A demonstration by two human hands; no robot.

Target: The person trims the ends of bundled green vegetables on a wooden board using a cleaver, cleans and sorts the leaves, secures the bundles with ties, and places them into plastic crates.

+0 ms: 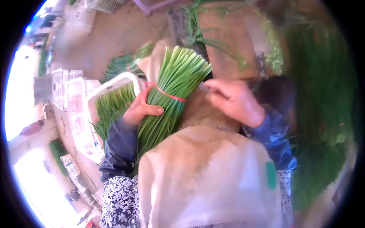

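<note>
My left hand (142, 108) is closed round a thick bundle of green garlic chives (171, 81), thumb lying across the stems. A red band (166, 93) circles the bundle just above that hand. The bundle's cut ends point up and to the right, while its lower part runs down behind my sleeve and the apron (207, 171). My right hand (235, 99) is just right of the bundle, apart from it, slightly blurred, with fingers pinched. A small pale piece shows at its fingertips, too unclear to name.
Left of me stands a white plastic basket (81, 121) holding more chives (114, 104). Another tied bundle (121, 66) lies beyond it. A brown board (228, 36) with loose green leaves is ahead. A large mass of greens (319, 98) fills the right side.
</note>
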